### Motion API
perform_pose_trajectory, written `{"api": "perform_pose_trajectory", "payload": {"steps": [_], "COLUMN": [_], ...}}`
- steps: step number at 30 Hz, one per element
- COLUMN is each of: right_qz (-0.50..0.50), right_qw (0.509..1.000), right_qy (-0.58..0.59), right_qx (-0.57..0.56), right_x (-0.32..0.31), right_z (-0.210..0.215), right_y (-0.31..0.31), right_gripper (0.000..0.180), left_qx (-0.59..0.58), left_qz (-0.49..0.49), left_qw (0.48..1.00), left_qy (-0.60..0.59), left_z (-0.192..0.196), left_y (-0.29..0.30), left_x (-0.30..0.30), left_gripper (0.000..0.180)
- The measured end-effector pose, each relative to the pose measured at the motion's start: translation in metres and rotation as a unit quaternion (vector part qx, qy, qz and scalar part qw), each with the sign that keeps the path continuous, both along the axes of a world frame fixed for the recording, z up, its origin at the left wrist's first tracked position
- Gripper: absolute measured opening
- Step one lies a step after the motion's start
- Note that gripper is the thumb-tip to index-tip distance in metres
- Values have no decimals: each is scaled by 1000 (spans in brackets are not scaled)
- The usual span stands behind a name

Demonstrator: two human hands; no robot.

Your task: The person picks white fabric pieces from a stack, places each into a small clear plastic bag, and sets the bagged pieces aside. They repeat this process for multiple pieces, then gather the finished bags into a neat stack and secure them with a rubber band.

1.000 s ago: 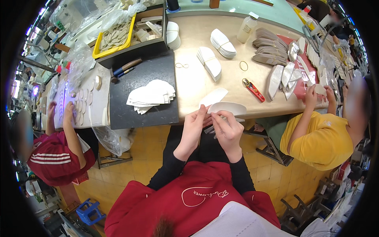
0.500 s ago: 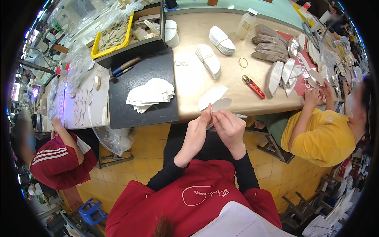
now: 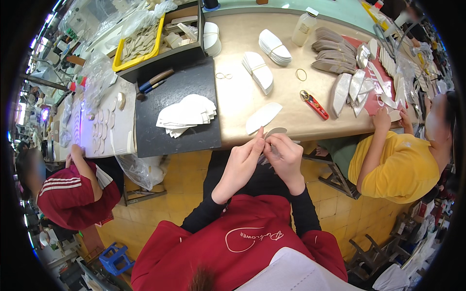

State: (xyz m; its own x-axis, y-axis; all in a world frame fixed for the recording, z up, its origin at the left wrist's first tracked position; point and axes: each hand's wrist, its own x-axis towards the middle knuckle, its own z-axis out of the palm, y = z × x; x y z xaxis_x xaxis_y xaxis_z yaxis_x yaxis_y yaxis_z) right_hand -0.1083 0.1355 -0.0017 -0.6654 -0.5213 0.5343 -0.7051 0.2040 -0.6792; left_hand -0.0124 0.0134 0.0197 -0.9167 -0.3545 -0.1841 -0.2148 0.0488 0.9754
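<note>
A thin grey-white oval piece (image 3: 277,131) sticks up between my hands just off the table's front edge. My right hand (image 3: 285,157) is closed, pinching it between thumb and fingers. Against its lower end, my left hand (image 3: 244,162) is closed too, thumb and index finger pressed together; my fingers hide part of the piece. Strips of clear film seem to hang below the right fingers, too small to make out. Just beyond, a white half-oval piece (image 3: 263,117) lies flat on the table. A fanned stack of white pieces (image 3: 188,114) rests on a black mat (image 3: 194,140) at the left.
Banded white stacks (image 3: 258,72), a bottle (image 3: 304,29), a red cutter (image 3: 316,105) and grey bundles (image 3: 335,52) lie farther back. A yellow tray (image 3: 117,61) sits on a black box at far left. People in maroon (image 3: 73,196) and yellow (image 3: 388,167) sit at either side.
The oval piece has tipped and shows narrower between my fingers. My left index finger has come up beside it. At the right, the co-worker's hands have drawn down from the pieces.
</note>
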Motion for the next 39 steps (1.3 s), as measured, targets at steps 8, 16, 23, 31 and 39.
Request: {"api": "perform_pose_trajectory", "payload": {"steps": [8, 16, 23, 31, 39], "right_qz": [25, 51, -36, -61, -29], "right_qw": [981, 931, 994, 995, 969], "right_qy": [-191, -331, -90, -72, -239], "right_qx": [-34, -148, -45, -40, -58], "right_x": [4, 6, 15, 23, 20], "right_z": [-5, -6, 11, 16, 16], "right_y": [13, 15, 1, -6, -1], "right_gripper": [13, 9, 18, 16, 5], "left_qx": [-25, 75, 172, 122, 9], "left_qz": [24, 86, 110, 98, 66], "left_qw": [998, 993, 978, 985, 993], "left_qy": [61, 31, 40, 71, 92], "left_z": [1, -7, -13, -12, -4], "left_y": [0, 5, 0, 2, 2], "left_x": [-5, 1, 1, 2, 2], "left_gripper": [30, 21, 22, 21, 16]}}
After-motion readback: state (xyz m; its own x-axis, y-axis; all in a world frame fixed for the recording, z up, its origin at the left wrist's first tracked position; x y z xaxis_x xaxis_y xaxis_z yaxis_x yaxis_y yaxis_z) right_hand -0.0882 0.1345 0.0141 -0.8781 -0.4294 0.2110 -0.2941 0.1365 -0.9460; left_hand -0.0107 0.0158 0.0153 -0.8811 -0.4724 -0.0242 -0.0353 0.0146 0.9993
